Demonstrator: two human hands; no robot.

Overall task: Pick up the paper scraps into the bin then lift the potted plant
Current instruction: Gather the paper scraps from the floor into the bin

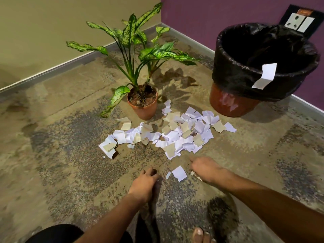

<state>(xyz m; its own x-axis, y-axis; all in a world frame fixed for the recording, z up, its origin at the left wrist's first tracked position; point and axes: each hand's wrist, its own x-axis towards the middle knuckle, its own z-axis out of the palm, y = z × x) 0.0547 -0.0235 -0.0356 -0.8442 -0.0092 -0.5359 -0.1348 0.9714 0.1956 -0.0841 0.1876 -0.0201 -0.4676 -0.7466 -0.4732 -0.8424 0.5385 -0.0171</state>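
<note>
Scrap-gathering step barely begun: paper scraps heaped on floor between potted plant and bin; left hand and right hand loosely curled, empty as far as visible; next, scoop a handful binward.

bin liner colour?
Black, glossy plastic liner over a reddish-brown bin; the head view shows it.

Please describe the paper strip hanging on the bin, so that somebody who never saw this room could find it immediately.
Find the bin, the orange tub lined with a black bag by the purple wall, right of the potted plant. On its near rim hangs one white paper strip, draped over the edge of the bag. Unlike the paper scraps heaped on the floor, it is long, narrow and off the ground.
</note>
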